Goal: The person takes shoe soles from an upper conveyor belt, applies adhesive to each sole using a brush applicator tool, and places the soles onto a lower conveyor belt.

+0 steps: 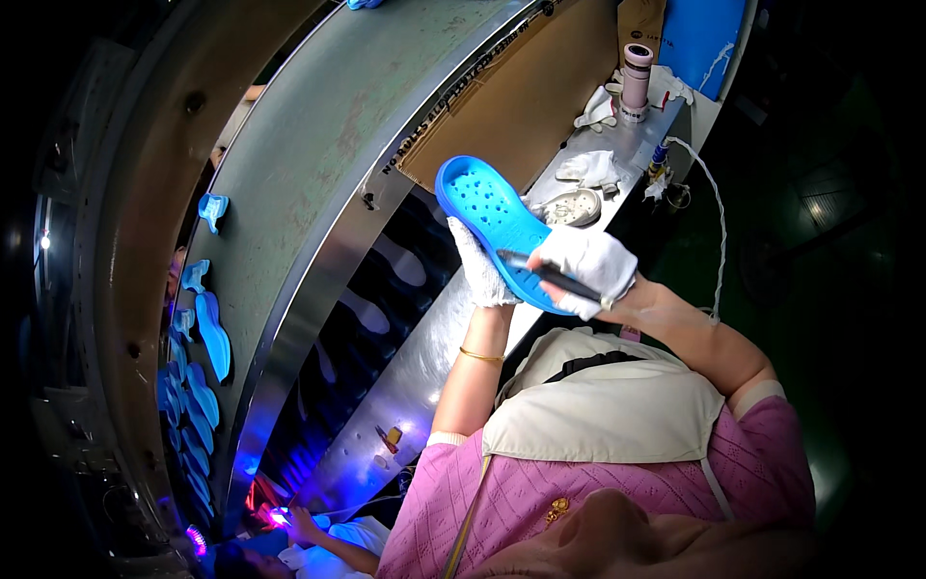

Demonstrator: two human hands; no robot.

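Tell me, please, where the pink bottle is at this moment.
In the head view, the pink bottle stands at the upper right, on the metal ledge, beside a white glove and near the blue panel.

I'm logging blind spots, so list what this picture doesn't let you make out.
In the head view:
- Blue sole: far side, turned away from the camera.
- Left hand: some fingers, hidden behind the sole.
- Dark tool: its exact kind, blurred and partly covered by the right hand.
- Co-worker: body, cut off by the lower edge.

Blue sole (516, 230) in left grip (478, 265)
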